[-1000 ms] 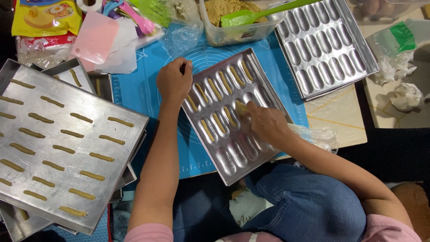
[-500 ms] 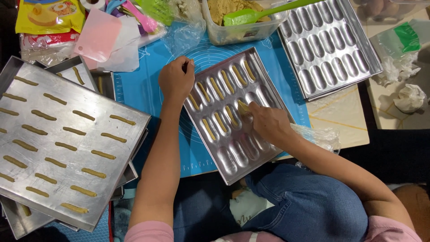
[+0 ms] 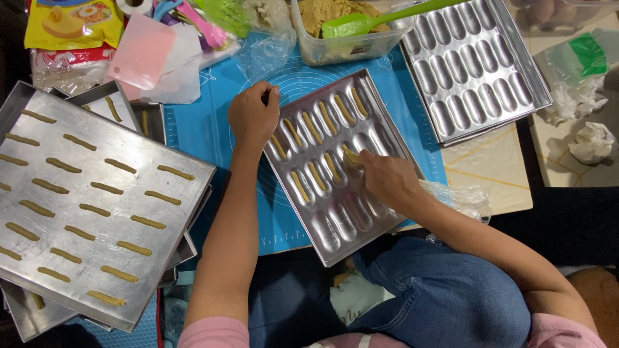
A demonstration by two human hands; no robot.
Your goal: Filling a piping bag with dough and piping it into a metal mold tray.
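Metal is gleaming under both hands: a moulded baking tray (image 3: pixel 338 222) with oblong cavities is lying tilted on the blue silicone mat (image 3: pixel 206 129). The right hand (image 3: pixel 387 180) is pressing a strip of dough (image 3: pixel 350 156) into a middle cavity, fingertips pinched closed upon it. The left hand (image 3: pixel 253 117), fingers curled, is steadying the tray's upper-left rim. Filling seems about half done; judging by the empty lower cavities, more dough from the plastic container (image 3: pixel 348 29) is needed.

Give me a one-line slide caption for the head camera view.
Right hand presses dough into a moulded metal tray while the left hand steadies its edge.
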